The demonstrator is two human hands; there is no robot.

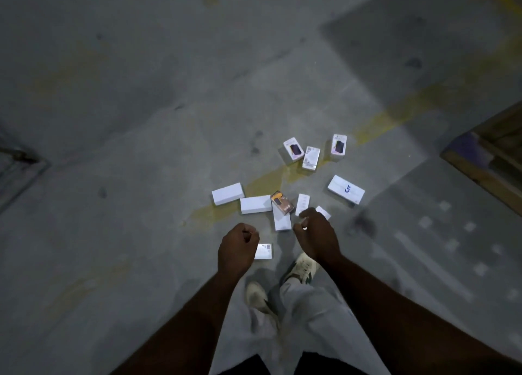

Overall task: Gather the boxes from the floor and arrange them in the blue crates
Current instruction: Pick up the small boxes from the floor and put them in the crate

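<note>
Boxes [255, 204]: about a dozen, scattered on the floor [113, 120] just beyond both sets of fingers; one small box [263, 251] beside the left hand [237, 249]. Left fingers curled together, holding nothing; right hand [317, 237] loosely curled, empty, none touching a box. Step: gathering, likely just starting; next calls for reaching down to grasp the nearest box; no blue crates in view.

You look down on a dim grey concrete floor [141, 92], a worn yellow line [395, 114] running across it, dark stains [363, 223] here and there, a wooden pallet [491, 160] at your right edge, brighter light mid-floor.
</note>
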